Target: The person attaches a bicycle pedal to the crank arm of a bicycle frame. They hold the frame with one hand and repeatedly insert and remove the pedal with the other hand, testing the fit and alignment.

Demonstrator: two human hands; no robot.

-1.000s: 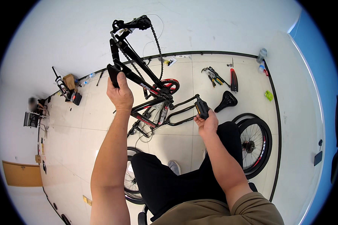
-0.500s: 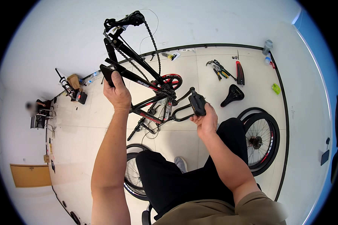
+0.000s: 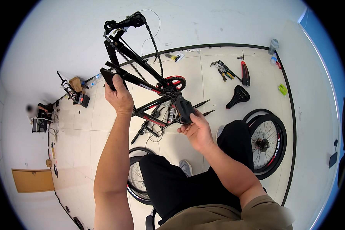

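Note:
A black and red bicycle frame (image 3: pixel 145 87) without wheels tilts before me, its rear end raised toward the wall. My left hand (image 3: pixel 120 96) is closed around a black, flat-ended part at the near rear end of the frame; its exact shape is partly hidden by my fingers. With thumb and fingers my right hand (image 3: pixel 198 129) grips the lower edge of a black pedal (image 3: pixel 184 110), which covers part of the crank area. Behind the pedal is the chainring (image 3: pixel 177 82), red and black. The chain (image 3: pixel 155 46) hangs from the rear derailleur (image 3: pixel 132 20).
On the floor to the right lie a black saddle (image 3: pixel 237 97), pliers and other hand tools (image 3: pixel 223 70), and a red-black mudguard-like piece (image 3: pixel 245 74). Wheels (image 3: pixel 270 145) rest by my right knee, another wheel (image 3: pixel 136 177) by my left. A person (image 3: pixel 46 111) sits far left.
My right hand has swung the pedal left and slightly down, closer to the frame's middle. Two fork-like tips now show beyond it. My left hand has barely moved.

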